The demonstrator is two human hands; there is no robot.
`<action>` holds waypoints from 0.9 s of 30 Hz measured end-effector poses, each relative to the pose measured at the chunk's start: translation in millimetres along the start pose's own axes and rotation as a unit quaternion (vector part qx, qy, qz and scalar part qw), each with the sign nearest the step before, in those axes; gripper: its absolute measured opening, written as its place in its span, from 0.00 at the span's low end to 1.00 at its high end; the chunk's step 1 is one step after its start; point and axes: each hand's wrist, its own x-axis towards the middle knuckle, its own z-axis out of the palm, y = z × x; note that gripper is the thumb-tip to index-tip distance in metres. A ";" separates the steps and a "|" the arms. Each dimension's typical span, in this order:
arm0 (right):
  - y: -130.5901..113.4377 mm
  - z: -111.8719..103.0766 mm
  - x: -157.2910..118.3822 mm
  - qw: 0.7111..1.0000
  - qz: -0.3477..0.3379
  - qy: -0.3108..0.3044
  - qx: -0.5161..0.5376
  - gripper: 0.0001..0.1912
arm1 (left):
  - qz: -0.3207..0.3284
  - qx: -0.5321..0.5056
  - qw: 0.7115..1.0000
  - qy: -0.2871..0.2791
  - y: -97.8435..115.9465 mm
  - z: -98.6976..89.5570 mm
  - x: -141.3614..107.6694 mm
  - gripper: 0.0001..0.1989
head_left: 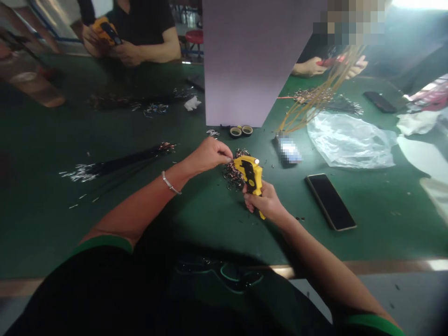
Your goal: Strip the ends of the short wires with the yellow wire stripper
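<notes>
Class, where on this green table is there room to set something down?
Bare tabletop lies between the wire bundle, left forearm and near edge; also between left and right forearm, nearer than the yellow tool. Crowded: the dark pile.

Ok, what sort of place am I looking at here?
Probably a workshop or factory bench for assembling wires: a long green table holds a bundle of dark wires with bare metal ends, the right hand grips a yellow tool, and people sit working opposite.

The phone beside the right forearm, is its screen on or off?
Off, it seems: the phone lies face up, its screen dark.
</notes>
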 end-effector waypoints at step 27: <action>-8.2 -17.8 -0.1 0.980 -0.089 0.012 0.179 0.15 | 0.168 0.155 0.965 0.127 25.9 27.1 -35.3 0.10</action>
